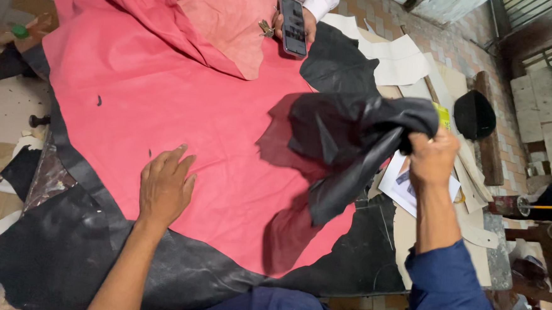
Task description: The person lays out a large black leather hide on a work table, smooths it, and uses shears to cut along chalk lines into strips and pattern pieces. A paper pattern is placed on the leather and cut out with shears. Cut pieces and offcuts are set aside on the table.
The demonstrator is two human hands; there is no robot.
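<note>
This is a leather workshop. A big red hide [183, 125] covers the work table, black hides [69, 251] lie under it, and paper patterns [400, 61] sit at two o'clock.

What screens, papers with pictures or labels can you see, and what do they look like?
Phone: top centre, held by another person's hand, a dark rectangle with its screen off.
Printed sheet: on the right below the right hand, white paper with a small dark picture.
Yellow-green label: beside the lifted black leather.
</note>
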